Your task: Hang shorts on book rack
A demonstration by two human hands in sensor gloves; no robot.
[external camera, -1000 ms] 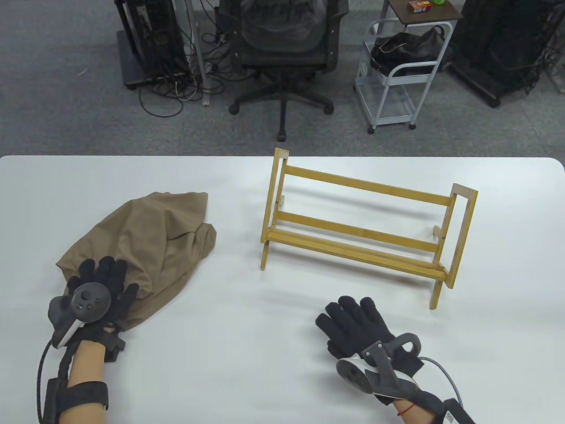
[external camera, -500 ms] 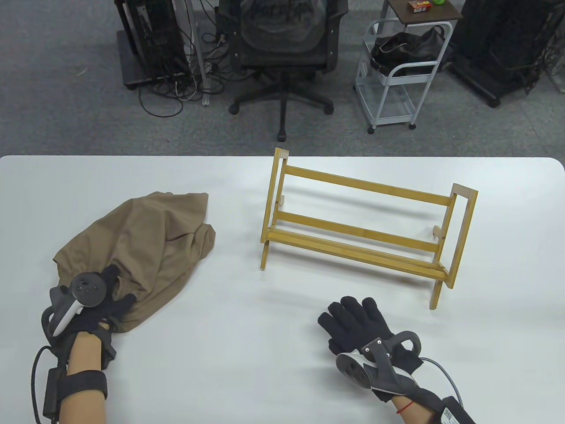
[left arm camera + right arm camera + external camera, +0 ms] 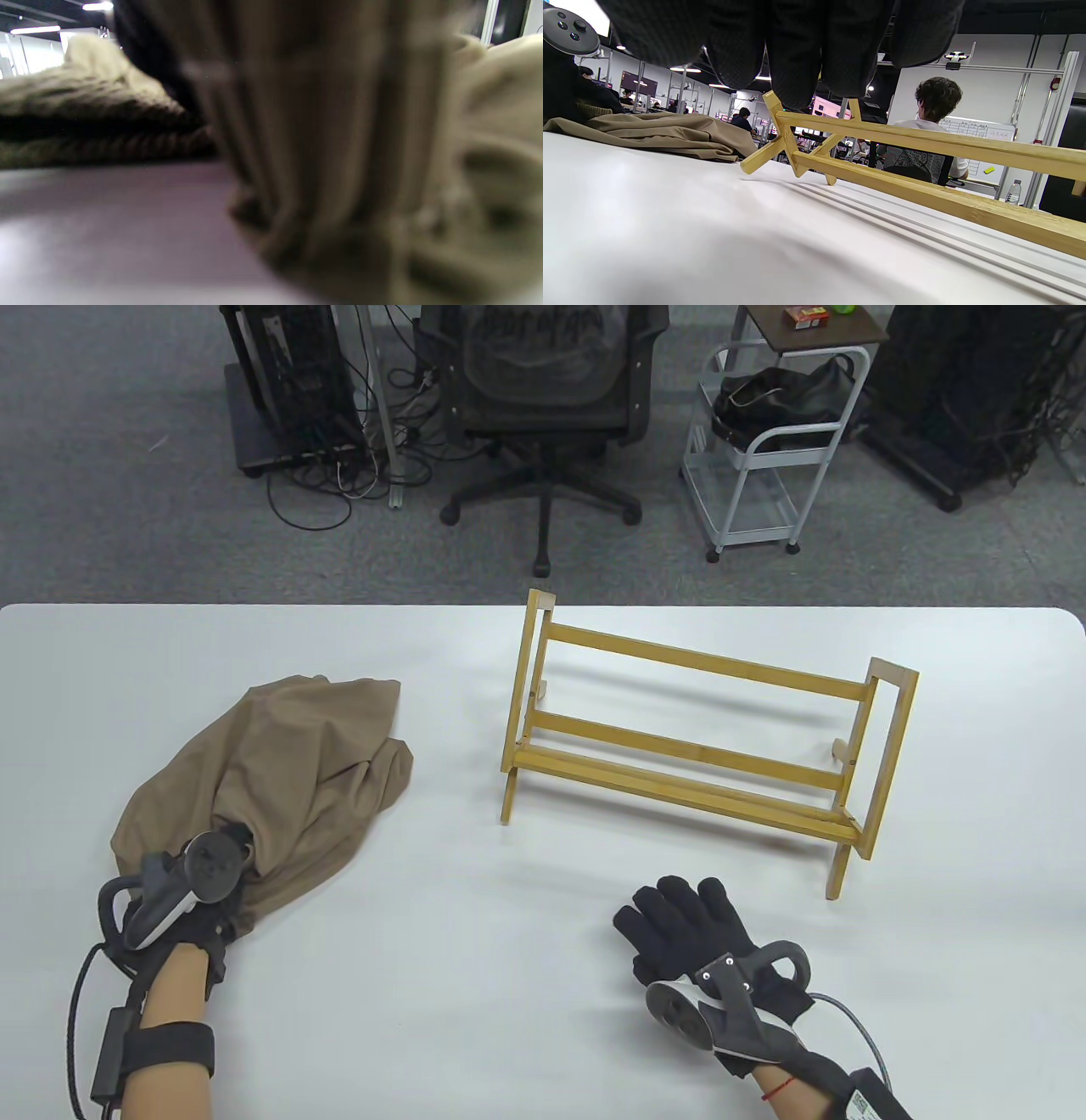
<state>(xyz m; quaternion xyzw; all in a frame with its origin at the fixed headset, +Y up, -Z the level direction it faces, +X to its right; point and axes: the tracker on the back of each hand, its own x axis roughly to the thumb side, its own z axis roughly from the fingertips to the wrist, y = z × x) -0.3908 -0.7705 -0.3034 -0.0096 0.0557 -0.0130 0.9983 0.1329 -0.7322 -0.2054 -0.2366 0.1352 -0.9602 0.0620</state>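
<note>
The tan shorts lie crumpled on the left of the white table. My left hand grips their near edge; its fingers are tucked into the bunched cloth and hidden. The left wrist view is filled with blurred tan cloth. The bamboo book rack stands upright right of centre, with nothing on it. My right hand rests flat on the table in front of the rack, fingers spread and holding nothing. The right wrist view shows its fingers, the rack and the shorts.
An office chair, a white wire cart with a black bag, and equipment racks stand on the floor beyond the table's far edge. A bare strip of table separates the shorts from the rack.
My left hand has curled from lying flat on the shorts to gripping their near edge, and the cloth there has gathered and lifted a little. The right hand and rack have barely moved.
</note>
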